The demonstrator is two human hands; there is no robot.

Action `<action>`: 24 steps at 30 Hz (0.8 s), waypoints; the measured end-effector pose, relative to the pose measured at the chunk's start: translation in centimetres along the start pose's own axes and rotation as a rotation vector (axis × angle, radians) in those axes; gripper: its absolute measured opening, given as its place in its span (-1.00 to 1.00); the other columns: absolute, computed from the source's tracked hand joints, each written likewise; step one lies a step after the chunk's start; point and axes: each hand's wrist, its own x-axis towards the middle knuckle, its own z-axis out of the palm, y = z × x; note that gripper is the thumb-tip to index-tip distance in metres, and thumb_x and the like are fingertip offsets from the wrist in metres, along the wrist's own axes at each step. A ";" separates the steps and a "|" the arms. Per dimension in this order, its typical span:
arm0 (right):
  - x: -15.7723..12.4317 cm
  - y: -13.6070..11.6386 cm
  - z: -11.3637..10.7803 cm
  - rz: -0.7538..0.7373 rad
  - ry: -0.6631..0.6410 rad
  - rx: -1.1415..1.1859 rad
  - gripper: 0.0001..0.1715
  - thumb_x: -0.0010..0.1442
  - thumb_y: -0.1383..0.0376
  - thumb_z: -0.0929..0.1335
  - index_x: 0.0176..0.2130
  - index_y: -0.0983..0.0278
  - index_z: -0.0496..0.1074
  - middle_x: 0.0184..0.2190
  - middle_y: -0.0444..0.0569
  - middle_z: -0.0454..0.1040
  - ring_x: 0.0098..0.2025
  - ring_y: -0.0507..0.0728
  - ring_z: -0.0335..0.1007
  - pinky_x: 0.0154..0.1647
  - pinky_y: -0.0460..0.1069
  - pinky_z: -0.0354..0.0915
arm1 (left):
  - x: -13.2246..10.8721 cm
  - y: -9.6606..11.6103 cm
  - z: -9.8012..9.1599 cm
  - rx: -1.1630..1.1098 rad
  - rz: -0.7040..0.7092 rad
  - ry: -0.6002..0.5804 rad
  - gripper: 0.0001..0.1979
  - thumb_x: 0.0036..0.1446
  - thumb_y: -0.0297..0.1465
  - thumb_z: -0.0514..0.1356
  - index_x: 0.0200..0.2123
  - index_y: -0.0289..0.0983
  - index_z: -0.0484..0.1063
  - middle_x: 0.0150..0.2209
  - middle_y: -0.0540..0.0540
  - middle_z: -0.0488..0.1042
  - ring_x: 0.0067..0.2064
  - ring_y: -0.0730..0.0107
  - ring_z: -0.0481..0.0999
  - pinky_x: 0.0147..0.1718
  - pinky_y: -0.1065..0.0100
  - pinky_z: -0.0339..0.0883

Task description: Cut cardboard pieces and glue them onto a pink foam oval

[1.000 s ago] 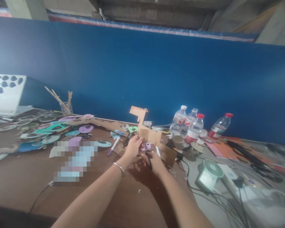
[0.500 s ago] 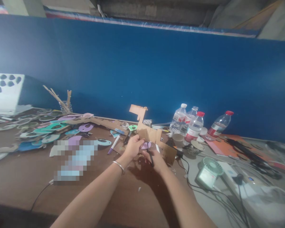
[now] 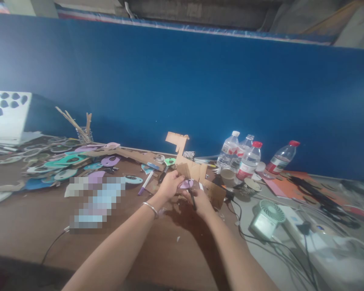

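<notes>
My left hand [image 3: 169,185], with a silver bangle at the wrist, pinches the edge of a small purple piece [image 3: 186,184] of thin sheet material. Close beside it, my right hand [image 3: 201,203] is closed around a slim dark tool [image 3: 192,199], whose upper end reaches the purple piece. Its exact kind cannot be made out, and the right fingertips are partly hidden. Just behind both hands lie cut cardboard pieces [image 3: 197,169]. A white marker with a purple end [image 3: 146,182] rests left of my left hand.
Purple, teal and blue cut-outs [image 3: 68,161] are heaped at the left, near a blurred-out patch [image 3: 100,202]. Several water bottles [image 3: 249,163] stand at the back right. A green mini fan [image 3: 268,218], cables and a white power strip [image 3: 294,226] occupy the right side.
Both hands stay at nearly the same spot, with small finger movements at the purple piece. A pale scrap now shows on the table beside the bangle. The view has shifted slightly.
</notes>
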 end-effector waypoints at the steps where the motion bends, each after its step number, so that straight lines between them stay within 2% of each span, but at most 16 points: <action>1: -0.1 -0.1 0.0 0.002 0.000 0.007 -0.58 -0.04 0.03 0.33 -0.61 0.34 0.32 -0.67 -0.19 0.14 -0.57 -0.01 0.01 -0.53 -0.10 -0.01 | 0.0 0.0 0.0 -0.002 -0.005 0.002 -0.77 -0.05 -0.31 0.10 -0.61 -0.28 0.14 -0.70 0.12 0.12 -0.64 0.60 0.06 -0.63 0.49 -0.08; 6: -0.5 -0.7 0.0 -0.025 -0.017 0.039 -0.58 -0.01 0.02 0.31 -0.56 0.33 0.34 -0.66 -0.18 0.21 -0.56 0.01 0.09 -0.49 -0.09 0.04 | -0.1 0.1 0.1 -0.025 0.005 0.008 -0.82 -0.05 -0.31 0.10 -0.56 -0.29 0.21 -0.69 0.12 0.13 -0.63 0.60 0.07 -0.63 0.49 -0.07; 11: -0.6 -0.7 0.2 -0.095 -0.043 0.043 -0.57 0.04 0.00 0.28 -0.52 0.33 0.36 -0.61 -0.13 0.30 -0.51 0.05 0.19 -0.44 -0.07 0.10 | -0.1 0.3 0.1 -0.036 0.008 0.017 -0.78 -0.01 -0.28 0.09 -0.55 -0.27 0.17 -0.70 0.14 0.10 -0.66 0.61 0.05 -0.64 0.49 -0.06; 19: -0.7 -1.0 0.3 -0.119 -0.038 0.021 -0.56 0.08 0.02 0.23 -0.47 0.35 0.39 -0.57 -0.11 0.31 -0.48 0.06 0.20 -0.41 -0.06 0.12 | -0.4 0.8 0.3 0.016 0.022 -0.029 -0.73 -0.04 -0.29 0.11 -0.64 -0.28 0.14 -0.72 0.11 0.13 -0.65 0.60 0.08 -0.64 0.48 -0.07; 24: -0.7 -0.9 0.4 -0.140 0.006 0.013 -0.54 0.06 0.01 0.26 -0.49 0.36 0.42 -0.62 -0.11 0.27 -0.50 0.06 0.17 -0.47 -0.08 0.09 | -0.3 0.8 0.3 0.001 0.001 0.024 -0.74 -0.10 -0.28 0.17 -0.65 -0.29 0.18 -0.71 0.10 0.14 -0.65 0.59 0.08 -0.65 0.48 -0.08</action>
